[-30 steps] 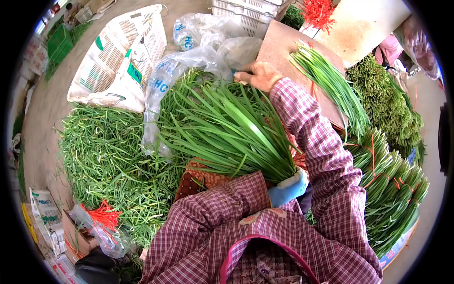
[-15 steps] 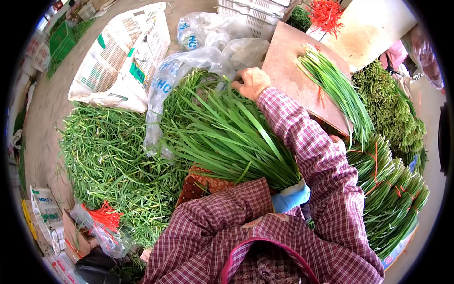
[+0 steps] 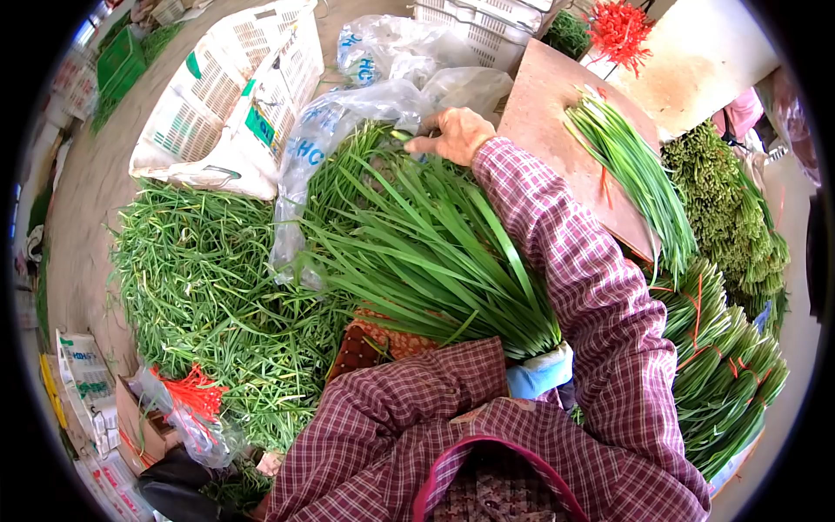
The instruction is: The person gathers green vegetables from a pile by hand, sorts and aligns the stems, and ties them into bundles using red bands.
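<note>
Right hand [image 3: 459, 137] shifted leftward | fingers bent, grip unclear | left hand [image 3: 541, 372] clamped on leafy bunch [image 3: 452, 257]

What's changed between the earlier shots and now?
The right hand has moved left over the loose greens, its fingers more extended; a green tip shows beside them, though whether it is held is unclear. The gloved left hand has sunk slightly lower in view, still holding the leafy bunch. Unchanged: the white crate and the tied bunch on the board.
</note>
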Demonstrator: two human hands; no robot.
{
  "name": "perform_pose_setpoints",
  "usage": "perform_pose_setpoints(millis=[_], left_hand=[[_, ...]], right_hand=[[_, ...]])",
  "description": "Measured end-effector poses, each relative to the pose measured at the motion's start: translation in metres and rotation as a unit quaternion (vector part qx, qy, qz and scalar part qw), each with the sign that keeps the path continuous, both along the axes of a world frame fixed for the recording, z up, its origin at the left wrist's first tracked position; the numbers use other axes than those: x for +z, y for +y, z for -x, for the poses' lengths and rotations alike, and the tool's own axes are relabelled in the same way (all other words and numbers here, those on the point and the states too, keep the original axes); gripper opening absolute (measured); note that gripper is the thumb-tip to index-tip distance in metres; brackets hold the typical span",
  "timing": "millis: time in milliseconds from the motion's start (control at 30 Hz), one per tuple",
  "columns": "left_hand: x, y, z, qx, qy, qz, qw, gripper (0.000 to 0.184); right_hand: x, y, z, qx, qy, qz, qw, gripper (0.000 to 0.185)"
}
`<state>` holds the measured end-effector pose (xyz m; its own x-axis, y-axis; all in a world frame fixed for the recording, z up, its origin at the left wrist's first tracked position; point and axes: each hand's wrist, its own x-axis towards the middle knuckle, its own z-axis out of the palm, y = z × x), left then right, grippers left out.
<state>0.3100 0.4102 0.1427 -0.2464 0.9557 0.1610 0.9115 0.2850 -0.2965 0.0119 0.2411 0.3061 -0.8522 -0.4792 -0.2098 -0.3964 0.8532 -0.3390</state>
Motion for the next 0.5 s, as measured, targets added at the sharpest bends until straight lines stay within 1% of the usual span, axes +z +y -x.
perform_pose_setpoints(millis=[33, 67, 100, 167, 233, 300, 333, 500], left_hand=[[0.000, -0.002, 0.001, 0.001, 0.002, -0.002, 1.000, 0.024], [0.000, -0.003, 0.002, 0.003, 0.003, -0.004, 1.000, 0.025], [0.001, -0.004, 0.003, 0.002, 0.005, -0.006, 1.000, 0.025], [0.002, -0.005, 0.004, 0.005, 0.008, -0.009, 1.000, 0.025], [0.004, -0.005, 0.005, 0.005, 0.012, -0.012, 1.000, 0.025], [0.006, -0.005, 0.006, 0.008, 0.016, -0.016, 1.000, 0.026], [0.006, -0.005, 0.006, 0.009, 0.019, -0.017, 1.000, 0.026], [0.010, -0.008, 0.008, 0.014, 0.030, -0.028, 0.999, 0.027]], right_hand=[[0.006, -0.003, -0.003, 0.034, -0.014, 0.019, 0.999, 0.056], [0.012, -0.006, -0.006, 0.040, -0.061, -0.018, 0.997, 0.066], [0.012, -0.011, -0.008, 0.040, -0.061, -0.018, 0.997, 0.066], [0.012, -0.018, -0.012, 0.070, -0.068, -0.117, 0.988, 0.070], [0.016, -0.022, -0.020, 0.080, -0.063, -0.128, 0.986, 0.067], [0.018, -0.025, -0.023, 0.103, -0.051, -0.178, 0.977, 0.059], [0.008, -0.024, -0.021, 0.108, -0.037, -0.149, 0.982, 0.055], [0.001, -0.017, -0.019, 0.088, -0.037, -0.105, 0.990, 0.050]])
